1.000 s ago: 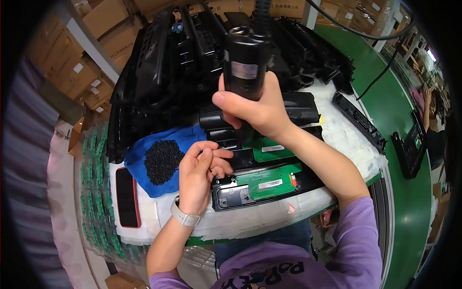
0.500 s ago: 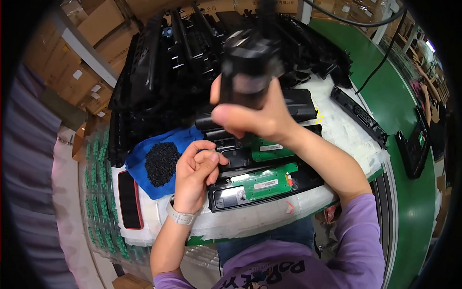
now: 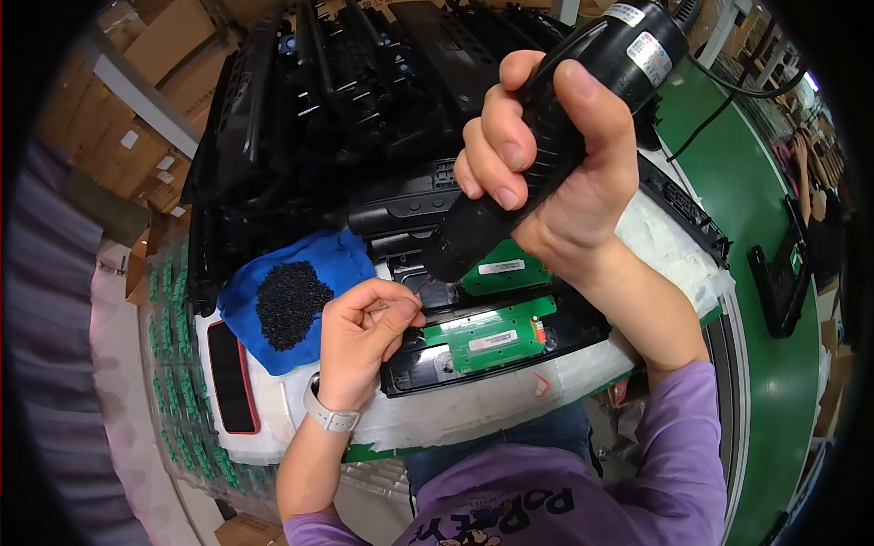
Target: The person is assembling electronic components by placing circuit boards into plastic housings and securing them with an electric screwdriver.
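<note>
A black electric screwdriver (image 3: 478, 227) is gripped in my right hand (image 3: 583, 173), fingers and thumb wrapped round its body. It slants, its lower end down and to the left beside my left fingertips. My left hand (image 3: 364, 341) is closed in a pinch at the left end of the black plastic panels; a thin tip shows at the fingertips, too small to name. Beneath my hands lies a near black panel (image 3: 583, 329) carrying a green circuit board (image 3: 496, 341). Behind it, a second green circuit board (image 3: 501, 278) is partly hidden by the screwdriver.
Left of my left hand, a heap of small black screws (image 3: 291, 305) rests on a blue cloth (image 3: 350, 255). A red-edged phone (image 3: 232, 378) lies near the left table edge. Large black plastic housings (image 3: 364, 118) fill the back. At the right runs a green surface (image 3: 719, 173) with another black part (image 3: 778, 273).
My right hand has raised and swung the screwdriver to the right, tilting it with its lower end toward my left fingers. The left fingers stay near the panels' left end. The view has shifted slightly.
</note>
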